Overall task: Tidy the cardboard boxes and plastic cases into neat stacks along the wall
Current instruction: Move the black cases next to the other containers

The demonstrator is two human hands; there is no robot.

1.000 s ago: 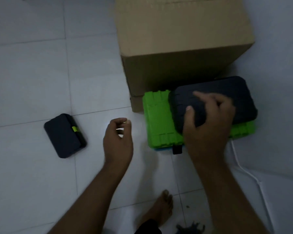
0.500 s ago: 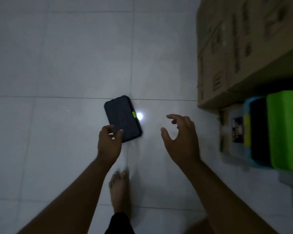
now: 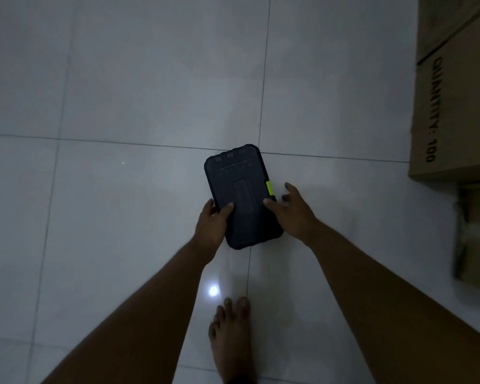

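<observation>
Case: dark plastic case (image 3: 240, 195), rectangular with rounded corners, lid closed; contents not seen.
Case surface: matte, moulded ribs and a raised bar on the lid, three small blocks along the far short edge.
Latch: yellow-green latch (image 3: 269, 188) on the right long edge, sat flush.
Cartons: stacked cardboard boxes (image 3: 455, 92) at the right margin, brown, flaps closed; contents not seen. Read "QUANTITY: 100" printed down one face.
Lower carton: blurred cardboard box (image 3: 477, 234) beneath the stack; detail not resolved.
Floor: glossy pale tile floor (image 3: 122, 92) with thin grout lines; carried a small bright light reflection (image 3: 212, 291).
Left hand: left hand (image 3: 211, 225) pinched the near left edge of the case, thumb on the lid, fingers wrapped under.
Right hand: right hand (image 3: 294, 214) held the near right edge, thumb flat on the lid, fingers fanned past the edge just beside the latch.
Case position: sat between both hands, near half gripped, far half projecting away; well apart from the cartons. Could not tell whether lifted or touching the floor.
Foot: bare foot (image 3: 233, 336) planted on the tiles below the case.
</observation>
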